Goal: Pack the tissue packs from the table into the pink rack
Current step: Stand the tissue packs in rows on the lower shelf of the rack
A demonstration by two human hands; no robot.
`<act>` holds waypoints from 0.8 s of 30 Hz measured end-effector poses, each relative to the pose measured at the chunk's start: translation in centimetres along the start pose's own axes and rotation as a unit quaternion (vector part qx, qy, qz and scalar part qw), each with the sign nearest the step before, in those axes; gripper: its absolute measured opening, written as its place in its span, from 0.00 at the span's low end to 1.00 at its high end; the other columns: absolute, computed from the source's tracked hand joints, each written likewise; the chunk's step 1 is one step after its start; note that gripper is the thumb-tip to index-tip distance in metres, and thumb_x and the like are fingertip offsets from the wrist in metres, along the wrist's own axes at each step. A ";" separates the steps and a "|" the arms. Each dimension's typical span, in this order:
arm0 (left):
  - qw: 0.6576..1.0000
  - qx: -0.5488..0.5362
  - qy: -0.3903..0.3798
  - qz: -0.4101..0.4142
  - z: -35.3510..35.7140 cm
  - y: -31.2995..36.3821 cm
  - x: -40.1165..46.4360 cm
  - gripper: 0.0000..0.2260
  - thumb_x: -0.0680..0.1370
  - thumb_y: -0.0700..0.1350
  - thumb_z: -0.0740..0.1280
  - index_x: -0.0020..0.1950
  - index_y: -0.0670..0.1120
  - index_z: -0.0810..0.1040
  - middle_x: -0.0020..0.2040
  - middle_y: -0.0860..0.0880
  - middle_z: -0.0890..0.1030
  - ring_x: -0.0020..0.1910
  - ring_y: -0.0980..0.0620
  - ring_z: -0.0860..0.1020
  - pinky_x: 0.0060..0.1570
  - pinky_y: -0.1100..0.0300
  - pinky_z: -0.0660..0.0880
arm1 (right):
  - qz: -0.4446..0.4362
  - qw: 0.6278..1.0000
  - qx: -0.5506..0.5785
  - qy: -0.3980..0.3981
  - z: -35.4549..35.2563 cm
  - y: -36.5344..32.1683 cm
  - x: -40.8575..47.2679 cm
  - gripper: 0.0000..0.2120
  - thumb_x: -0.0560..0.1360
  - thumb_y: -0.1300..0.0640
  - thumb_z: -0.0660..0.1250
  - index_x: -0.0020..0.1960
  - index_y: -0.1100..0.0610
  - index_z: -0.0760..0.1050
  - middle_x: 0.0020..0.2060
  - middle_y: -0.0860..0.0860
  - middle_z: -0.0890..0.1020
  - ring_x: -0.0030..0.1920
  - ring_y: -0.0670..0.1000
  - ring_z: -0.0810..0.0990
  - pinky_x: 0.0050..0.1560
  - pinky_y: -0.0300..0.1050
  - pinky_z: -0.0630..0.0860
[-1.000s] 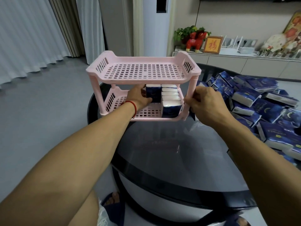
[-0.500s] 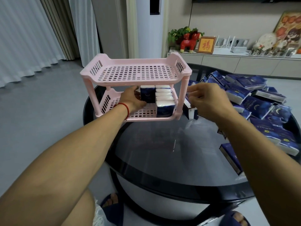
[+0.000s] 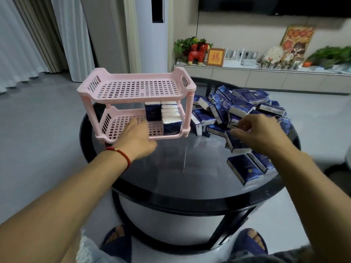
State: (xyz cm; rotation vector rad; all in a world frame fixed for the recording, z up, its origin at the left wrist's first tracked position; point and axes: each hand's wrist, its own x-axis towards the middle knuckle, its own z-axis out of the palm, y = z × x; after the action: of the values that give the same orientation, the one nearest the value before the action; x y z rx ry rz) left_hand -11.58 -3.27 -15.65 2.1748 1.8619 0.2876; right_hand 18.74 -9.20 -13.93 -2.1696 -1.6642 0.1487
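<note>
The pink two-tier rack (image 3: 136, 92) stands on the left part of the round black table (image 3: 190, 198). Several blue-and-white tissue packs (image 3: 167, 118) stand upright in a row at the right end of its lower shelf. My left hand (image 3: 136, 137) reaches over the front edge of that shelf, fingers spread and holding nothing. To the right lies a loose pile of tissue packs (image 3: 243, 109). My right hand (image 3: 260, 133) is over the pile's near side, its thumb and curled fingers on one tilted tissue pack (image 3: 237, 146).
More packs (image 3: 245, 168) lie near the table's right front edge. Bare dark glass stretches between the rack and the pile. Behind stand a low white cabinet (image 3: 247, 76) with ornaments, a tall white unit (image 3: 152, 35) and curtains. My slippered feet show under the table.
My left hand has pulled back from the packs in the lower shelf toward its front edge. My right hand has left the rack's right post and moved right onto the pile.
</note>
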 end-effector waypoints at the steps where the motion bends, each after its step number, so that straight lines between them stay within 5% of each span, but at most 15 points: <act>1: 0.999 0.035 0.016 0.019 0.2 0.5 -1.1 0.19 0.75 0.46 0.69 0.64 0.45 0.73 0.65 0.43 0.70 0.66 0.42 0.71 0.66 0.47 0.73 | 0.003 0.999 -0.026 -0.030 0.3 -0.2 -0.6 0.23 0.73 0.41 0.75 0.58 0.56 0.79 0.52 0.54 0.82 0.50 0.55 0.80 0.53 0.57 0.81; 3: 0.994 0.052 0.066 0.070 0.8 1.9 -3.1 0.23 0.76 0.47 0.68 0.70 0.45 0.72 0.71 0.43 0.66 0.74 0.42 0.64 0.70 0.45 0.70 | -0.005 0.992 -0.101 -0.077 1.1 -0.6 -1.3 0.26 0.70 0.39 0.76 0.59 0.56 0.76 0.54 0.55 0.78 0.52 0.56 0.78 0.55 0.54 0.80; 6: 0.984 -0.024 0.087 0.150 1.5 3.8 -4.6 0.23 0.77 0.45 0.68 0.73 0.48 0.74 0.70 0.46 0.70 0.72 0.47 0.67 0.72 0.53 0.67 | -0.032 0.992 -0.113 -0.054 1.2 -0.6 -1.3 0.17 0.73 0.50 0.75 0.56 0.59 0.79 0.53 0.57 0.80 0.51 0.57 0.79 0.53 0.54 0.79; 10: 0.964 -0.179 0.060 0.186 2.0 5.5 -4.7 0.21 0.78 0.44 0.69 0.72 0.50 0.75 0.66 0.50 0.76 0.67 0.52 0.74 0.69 0.63 0.68 | 0.011 0.984 0.150 -0.092 -0.9 -1.4 -2.2 0.07 0.80 0.54 0.67 0.52 0.56 0.82 0.41 0.53 0.84 0.42 0.50 0.82 0.48 0.50 0.81; 13: 0.941 -0.280 0.003 0.192 2.4 6.3 -4.8 0.29 0.77 0.48 0.73 0.78 0.55 0.68 0.70 0.53 0.74 0.67 0.56 0.75 0.63 0.57 0.78 | 0.052 0.896 0.387 -0.214 -1.9 -2.6 -3.5 0.13 0.83 0.58 0.61 0.56 0.66 0.79 0.46 0.64 0.84 0.45 0.58 0.82 0.50 0.50 0.80; 18: 0.889 -0.401 -0.076 0.206 2.5 7.3 -5.1 0.30 0.73 0.39 0.78 0.74 0.52 0.75 0.62 0.54 0.82 0.56 0.61 0.82 0.55 0.68 0.79 | 0.068 0.836 0.472 -0.273 -1.1 -3.5 -4.0 0.16 0.83 0.55 0.63 0.39 0.59 0.78 0.42 0.63 0.77 0.46 0.62 0.77 0.52 0.56 0.75; 20: 0.891 -0.418 -0.065 0.166 2.8 7.2 -4.9 0.25 0.72 0.35 0.77 0.68 0.48 0.81 0.56 0.51 0.85 0.54 0.56 0.84 0.54 0.64 0.81 | 0.055 0.867 0.422 -0.258 -1.5 -2.9 -3.8 0.16 0.82 0.50 0.64 0.45 0.61 0.80 0.42 0.61 0.81 0.42 0.59 0.81 0.46 0.50 0.79; 22: 0.892 -0.432 -0.045 0.123 3.2 6.7 -4.5 0.22 0.70 0.32 0.76 0.62 0.46 0.84 0.53 0.50 0.87 0.53 0.53 0.85 0.51 0.65 0.81 | -0.008 0.955 0.208 -0.212 -2.0 -1.6 -3.4 0.16 0.82 0.46 0.64 0.50 0.58 0.81 0.42 0.54 0.86 0.40 0.53 0.85 0.42 0.46 0.81; 24: 0.885 -0.456 -0.039 0.085 3.4 6.4 -4.3 0.21 0.70 0.29 0.74 0.59 0.46 0.84 0.54 0.52 0.86 0.53 0.56 0.84 0.48 0.68 0.80 | -0.039 0.984 -0.021 -0.173 -2.1 -0.3 -3.1 0.13 0.79 0.42 0.67 0.49 0.51 0.81 0.43 0.50 0.85 0.42 0.50 0.84 0.48 0.50 0.83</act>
State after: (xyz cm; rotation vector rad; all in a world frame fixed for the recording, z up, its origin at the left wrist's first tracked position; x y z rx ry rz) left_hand -5.23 -8.63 -16.70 1.6180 1.1094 0.8863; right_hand 18.24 -12.57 -12.32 -2.2007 -1.9513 0.4973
